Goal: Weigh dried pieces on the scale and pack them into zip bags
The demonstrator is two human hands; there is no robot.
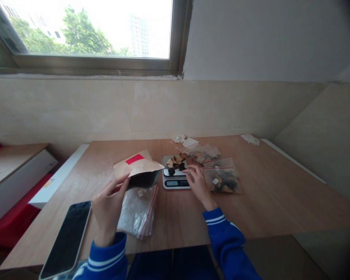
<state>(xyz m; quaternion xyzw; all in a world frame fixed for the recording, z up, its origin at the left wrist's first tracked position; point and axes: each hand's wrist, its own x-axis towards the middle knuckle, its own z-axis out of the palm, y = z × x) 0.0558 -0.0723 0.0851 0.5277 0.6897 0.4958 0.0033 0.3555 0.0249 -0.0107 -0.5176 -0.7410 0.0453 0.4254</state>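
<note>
My left hand point(111, 200) is closed on the edge of a kraft paper pouch point(137, 165) with a red label. The pouch is tilted, its mouth gaping towards the right and its inside dark. My right hand point(196, 182) is at the right edge of a small kitchen scale point(177, 184), fingers drawn together beside a black piece. Whether they grip it, I cannot tell for sure. On the scale's plate lie several dried-looking pieces point(177, 159), tan, brown and black. The display is lit, but its digits are too small to read.
Zip bags with pieces inside point(224, 181) lie right of the scale, more behind. A stack of clear zip bags point(137, 212) lies below the pouch. A phone point(67, 239) rests at the table's left front. White scraps point(179, 139) lie near the wall.
</note>
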